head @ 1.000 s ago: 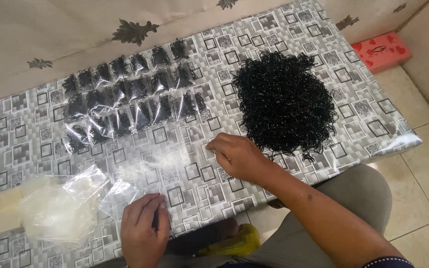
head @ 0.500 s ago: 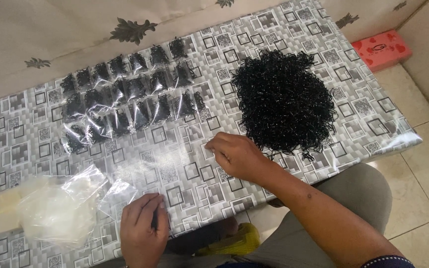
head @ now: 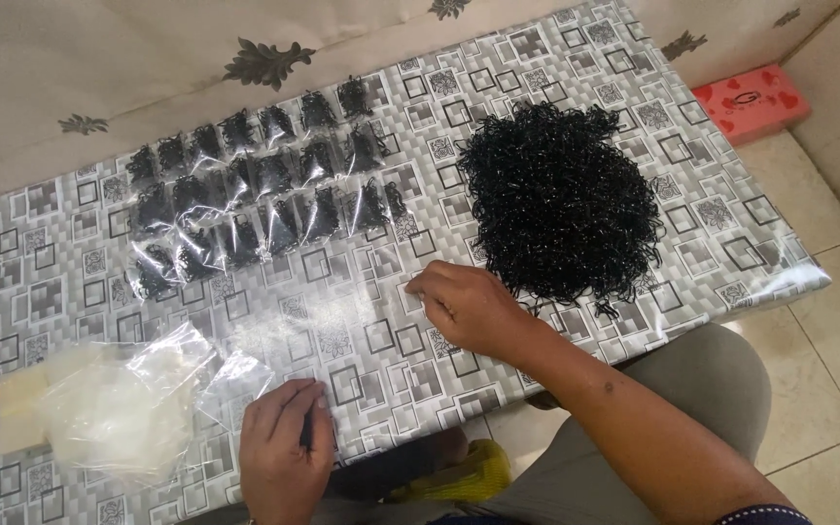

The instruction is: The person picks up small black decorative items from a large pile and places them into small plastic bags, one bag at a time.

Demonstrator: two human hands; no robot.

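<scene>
Far left, near the front edge of the patterned table (head: pixel 70 282): stack of empty clear bags (head: pixel 114 408), flat, one loose bag (head: pixel 235 374) trailing rightward from the stack. Just right of the stack, at the front edge: left hand (head: pixel 284 452), fingers curled together over a small dark item, apparently a few black bands, identity not certain; fingertips touching the corner of the loose bag. Behind, toward the wall: filled bags (head: pixel 255 194) in overlapping rows, each with a black clump inside, long axis of the block running from lower left to upper right, well apart from both hands. Centre: bare patch of tablecloth between the filled rows and the hands, open for movement. Right of centre: right hand (head: pixel 464 306), palm down, fingers bent and drawn together with tips on the cloth; whether anything is pinched beneath, impossible to tell. Just beyond and right of that hand: heap of black bands (head: pixel 561 199), roughly round with no clear long axis, near edge close to the knuckles. Far right: table corner, then tiled floor with a red box (head: pixel 751 102) by the wall.
</scene>
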